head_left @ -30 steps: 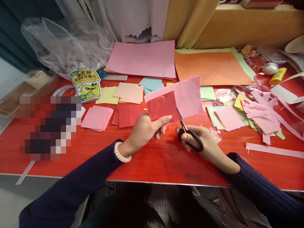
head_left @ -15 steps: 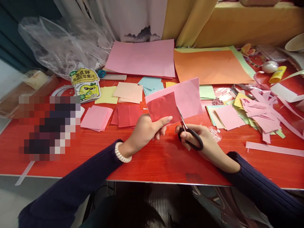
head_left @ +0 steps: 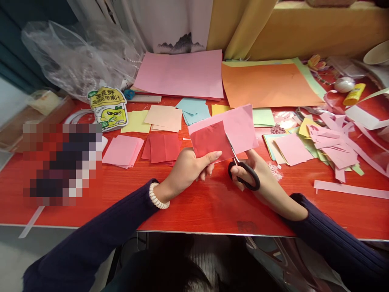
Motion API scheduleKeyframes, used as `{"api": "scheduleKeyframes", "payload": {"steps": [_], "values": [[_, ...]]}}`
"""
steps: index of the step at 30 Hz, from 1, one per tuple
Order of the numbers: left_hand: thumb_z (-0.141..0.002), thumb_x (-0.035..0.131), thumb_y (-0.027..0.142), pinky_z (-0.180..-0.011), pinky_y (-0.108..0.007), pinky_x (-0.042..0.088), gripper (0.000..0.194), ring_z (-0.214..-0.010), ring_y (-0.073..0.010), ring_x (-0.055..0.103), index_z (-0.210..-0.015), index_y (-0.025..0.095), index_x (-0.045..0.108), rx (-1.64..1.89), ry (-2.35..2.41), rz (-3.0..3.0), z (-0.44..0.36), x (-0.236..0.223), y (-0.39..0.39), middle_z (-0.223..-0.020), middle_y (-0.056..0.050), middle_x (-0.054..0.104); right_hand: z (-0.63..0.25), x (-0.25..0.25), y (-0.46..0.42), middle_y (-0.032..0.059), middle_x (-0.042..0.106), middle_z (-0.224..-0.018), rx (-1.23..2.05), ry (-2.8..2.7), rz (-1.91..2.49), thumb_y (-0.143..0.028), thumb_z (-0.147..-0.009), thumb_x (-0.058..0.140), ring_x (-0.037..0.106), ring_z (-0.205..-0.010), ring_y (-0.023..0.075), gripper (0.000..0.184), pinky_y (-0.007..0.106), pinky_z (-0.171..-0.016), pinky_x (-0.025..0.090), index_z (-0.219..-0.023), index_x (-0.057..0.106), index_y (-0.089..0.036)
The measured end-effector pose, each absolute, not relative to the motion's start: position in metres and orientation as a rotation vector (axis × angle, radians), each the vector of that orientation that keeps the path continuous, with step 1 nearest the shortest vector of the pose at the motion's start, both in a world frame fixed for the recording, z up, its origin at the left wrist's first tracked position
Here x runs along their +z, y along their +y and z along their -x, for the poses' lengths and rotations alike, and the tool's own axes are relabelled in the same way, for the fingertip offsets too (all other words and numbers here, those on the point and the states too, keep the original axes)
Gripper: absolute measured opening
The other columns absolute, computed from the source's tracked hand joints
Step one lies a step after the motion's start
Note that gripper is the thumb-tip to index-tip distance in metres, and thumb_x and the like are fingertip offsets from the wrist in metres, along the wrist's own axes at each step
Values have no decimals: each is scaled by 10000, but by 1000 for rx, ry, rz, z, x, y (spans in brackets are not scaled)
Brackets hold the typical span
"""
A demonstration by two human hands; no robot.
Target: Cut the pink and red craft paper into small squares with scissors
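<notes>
My left hand [head_left: 194, 164] pinches a red paper square [head_left: 209, 140] laid over a larger pink paper sheet [head_left: 241, 125], thumb on top and fingers beneath. The two are held above the table, tilted. In my right hand [head_left: 257, 174] are black-handled scissors [head_left: 255, 178], with thumb and fingers around the loops. Their blades lie against the pink sheet along the red square's right edge; how far they are parted I cannot tell. Beyond my left hand rest a stack of red squares [head_left: 162, 147] and a stack of pink squares [head_left: 123, 150].
Large pink sheets [head_left: 182, 75] and orange sheets [head_left: 270, 83] lie at the back. Yellow, peach, blue and green squares sit before them. Pink offcuts [head_left: 337, 146] and a glue stick [head_left: 355, 94] are at right. A snack pouch [head_left: 108, 108] stands left, by a clear plastic bag [head_left: 73, 61].
The pink sheet's far right corner has dipped slightly, and the papers have shifted a little to the right. My right forefinger has stretched out towards the sheet's lower edge.
</notes>
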State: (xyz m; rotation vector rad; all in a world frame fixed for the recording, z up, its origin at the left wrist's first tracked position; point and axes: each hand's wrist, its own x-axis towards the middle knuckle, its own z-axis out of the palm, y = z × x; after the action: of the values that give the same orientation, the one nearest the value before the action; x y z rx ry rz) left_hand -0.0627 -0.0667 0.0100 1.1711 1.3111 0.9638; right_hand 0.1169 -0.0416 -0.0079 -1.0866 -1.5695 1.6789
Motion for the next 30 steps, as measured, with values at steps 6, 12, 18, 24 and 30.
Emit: {"api": "scheduleKeyframes", "payload": {"steps": [6, 12, 18, 24, 30], "values": [[-823, 554, 450, -463, -195, 367, 484, -385, -53, 416, -444, 159, 477, 939, 1326, -1201, 63, 9, -67, -415, 36, 464, -117, -4, -42, -87, 502, -458, 1676, -1573, 1102, -486, -757, 670, 409, -371, 86, 430, 220, -377, 268, -914, 369, -222], [-826, 557, 441, -460, -188, 354, 496, -388, -45, 406, -431, 156, 461, 941, 1303, -1208, 62, 9, -67, -411, 40, 446, -117, -1, -42, -63, 525, -481, 1686, -1527, 1182, -503, -740, 678, 417, -391, 87, 439, 229, -383, 280, -809, 337, -235], [-824, 559, 446, -460, -190, 347, 487, -390, -43, 400, -443, 156, 469, 943, 1289, -1192, 62, 8, -67, -424, 41, 453, -116, -4, -42, -77, 514, -455, 1669, -1526, 1175, -483, -733, 697, 400, -375, 86, 450, 225, -367, 260, -837, 336, -236], [-841, 537, 458, -477, -196, 340, 511, -393, -41, 376, -445, 154, 432, 941, 1277, -1223, 61, 6, -68, -421, 46, 414, -115, 1, -43, -67, 517, -462, 1699, -1476, 1174, -499, -718, 700, 405, -378, 80, 455, 225, -373, 277, -813, 347, -227], [-841, 538, 451, -475, -197, 331, 506, -395, -37, 361, -452, 152, 415, 948, 1257, -1202, 59, 5, -69, -428, 50, 407, -112, 4, -42, -87, 471, -456, 1709, -1422, 1184, -501, -668, 739, 391, -365, 76, 497, 213, -355, 283, -839, 370, -215]]}}
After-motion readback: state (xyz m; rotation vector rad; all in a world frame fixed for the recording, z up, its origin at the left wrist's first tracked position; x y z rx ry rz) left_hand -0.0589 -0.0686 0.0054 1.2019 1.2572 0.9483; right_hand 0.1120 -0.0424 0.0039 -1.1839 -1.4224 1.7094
